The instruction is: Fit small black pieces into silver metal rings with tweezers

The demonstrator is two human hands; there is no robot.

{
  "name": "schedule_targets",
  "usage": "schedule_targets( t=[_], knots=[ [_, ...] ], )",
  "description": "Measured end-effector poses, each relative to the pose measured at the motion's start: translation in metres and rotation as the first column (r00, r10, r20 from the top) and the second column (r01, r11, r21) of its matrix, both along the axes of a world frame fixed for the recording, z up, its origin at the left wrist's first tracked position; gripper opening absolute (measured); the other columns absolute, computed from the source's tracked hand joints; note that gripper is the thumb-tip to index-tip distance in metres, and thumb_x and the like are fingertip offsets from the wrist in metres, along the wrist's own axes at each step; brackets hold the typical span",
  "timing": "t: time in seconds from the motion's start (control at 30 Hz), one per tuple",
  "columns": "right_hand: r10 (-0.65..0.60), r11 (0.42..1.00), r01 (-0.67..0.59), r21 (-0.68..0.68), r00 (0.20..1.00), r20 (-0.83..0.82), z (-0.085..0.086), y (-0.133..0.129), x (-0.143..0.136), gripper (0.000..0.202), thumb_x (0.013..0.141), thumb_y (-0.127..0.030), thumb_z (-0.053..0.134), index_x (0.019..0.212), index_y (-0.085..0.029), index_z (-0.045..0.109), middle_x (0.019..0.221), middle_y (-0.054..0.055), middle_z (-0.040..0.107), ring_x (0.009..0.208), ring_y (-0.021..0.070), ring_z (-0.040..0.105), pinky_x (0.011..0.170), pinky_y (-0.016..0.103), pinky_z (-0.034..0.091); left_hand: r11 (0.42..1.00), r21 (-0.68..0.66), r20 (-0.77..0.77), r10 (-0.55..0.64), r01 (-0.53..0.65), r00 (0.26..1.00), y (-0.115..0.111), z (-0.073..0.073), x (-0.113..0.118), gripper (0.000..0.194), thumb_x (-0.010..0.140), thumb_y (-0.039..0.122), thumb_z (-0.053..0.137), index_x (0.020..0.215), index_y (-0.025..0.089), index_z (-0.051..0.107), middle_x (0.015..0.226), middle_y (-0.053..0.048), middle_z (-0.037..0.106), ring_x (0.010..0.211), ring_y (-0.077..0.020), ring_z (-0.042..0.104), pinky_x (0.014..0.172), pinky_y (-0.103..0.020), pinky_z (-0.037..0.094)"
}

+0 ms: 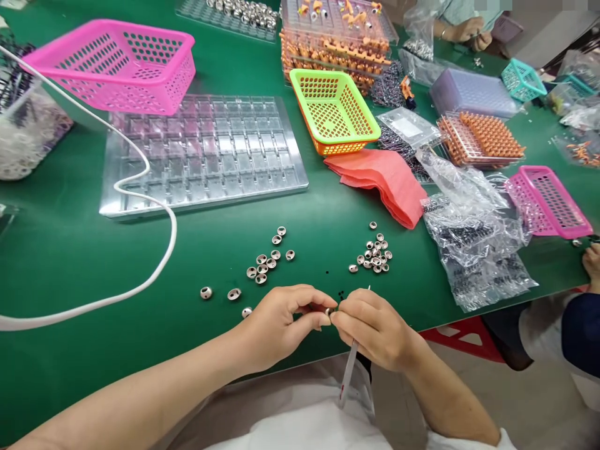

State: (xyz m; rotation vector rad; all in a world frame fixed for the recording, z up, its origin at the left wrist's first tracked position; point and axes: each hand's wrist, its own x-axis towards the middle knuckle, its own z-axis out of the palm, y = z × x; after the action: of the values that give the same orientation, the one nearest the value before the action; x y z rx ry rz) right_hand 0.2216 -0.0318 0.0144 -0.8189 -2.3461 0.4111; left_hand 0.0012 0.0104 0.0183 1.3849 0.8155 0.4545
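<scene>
Near the table's front edge, my left hand [285, 322] pinches a small metallic piece [329, 311] between thumb and fingers. My right hand [375, 325] meets it from the right, its fingertips at the piece, and is closed around a thin translucent stick [349, 372] that points down toward my lap. Beyond my left hand lie loose metallic cups [261, 269] with dark holes, a few of them apart at the left. A tighter cluster of the same cups [376, 253] rests beyond my right hand. Tiny black bits [340, 294] lie just past my fingertips.
A clear compartment tray [206, 156] stands behind, under part of a pink basket [122, 65]. A white cable [173, 244] crosses the left. Toward the right are a green basket [335, 106], red cloth [382, 181] and plastic bags [473, 237]. Another person's hands [469, 32] work at the far right.
</scene>
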Motion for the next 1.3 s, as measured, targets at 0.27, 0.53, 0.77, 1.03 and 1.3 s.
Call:
schedule_targets(
  t=[0.27,0.53,0.77,1.03,1.3],
  knots=[
    [-0.356,0.934,0.331,-0.131,0.867,-0.349,-0.003,-0.016,0.0,0.037,0.088,-0.002,0.067,0.118,-0.023,0.066,0.089,0.004,0.069,0.074,0.0161,0.063,0.064,0.033,0.055,0.963,-0.264,0.105,0.078,-0.048,0.991,-0.003,0.003,0.002,0.016,0.086,0.024,0.068,0.097,0.015,0.074,0.086,-0.004,0.074,0.072,-0.0137,0.068,0.071,-0.025,0.059],
    [-0.568,0.823,0.509,-0.252,0.712,-0.414,-0.015,-0.028,0.009,0.029,0.087,-0.003,0.067,0.105,-0.025,0.069,0.085,0.003,0.067,0.073,0.0173,0.062,0.062,0.034,0.053,0.963,0.27,-0.179,0.062,-0.012,0.982,0.01,0.003,-0.01,0.018,0.095,0.028,0.06,0.102,0.018,0.073,0.091,-0.006,0.076,0.079,-0.0176,0.07,0.073,-0.028,0.058],
    [-0.625,0.778,0.563,-0.279,0.647,-0.438,-0.021,-0.035,0.015,0.025,0.088,-0.005,0.067,0.104,-0.024,0.069,0.083,0.003,0.067,0.072,0.0178,0.062,0.062,0.035,0.052,0.711,0.652,-0.595,0.265,0.263,0.759,0.029,0.001,-0.042,0.029,0.097,0.023,0.046,0.109,0.015,0.072,0.103,-0.015,0.071,0.096,-0.0313,0.065,0.077,-0.043,0.057],
    [-0.739,0.665,0.616,-0.423,0.463,-0.489,-0.022,-0.038,0.015,0.012,0.096,-0.021,0.06,0.106,-0.022,0.066,0.098,0.008,0.066,0.09,0.0208,0.064,0.066,0.032,0.054,0.619,0.7,-0.556,0.16,0.356,0.815,0.028,0.016,-0.001,0.029,0.101,0.021,0.049,0.122,0.014,0.067,0.117,-0.015,0.069,0.105,-0.0296,0.063,0.088,-0.045,0.057],
    [-0.701,0.711,0.482,-0.512,0.418,-0.578,-0.028,-0.04,0.015,0.024,0.105,-0.024,0.042,0.099,-0.021,0.065,0.101,0.01,0.062,0.088,0.0192,0.059,0.064,0.032,0.048,0.695,0.603,-0.587,0.055,0.391,0.807,0.046,-0.005,0.077,0.015,0.096,0.021,0.067,0.107,0.014,0.072,0.104,-0.013,0.071,0.102,-0.0302,0.064,0.088,-0.042,0.055]
  ],
)
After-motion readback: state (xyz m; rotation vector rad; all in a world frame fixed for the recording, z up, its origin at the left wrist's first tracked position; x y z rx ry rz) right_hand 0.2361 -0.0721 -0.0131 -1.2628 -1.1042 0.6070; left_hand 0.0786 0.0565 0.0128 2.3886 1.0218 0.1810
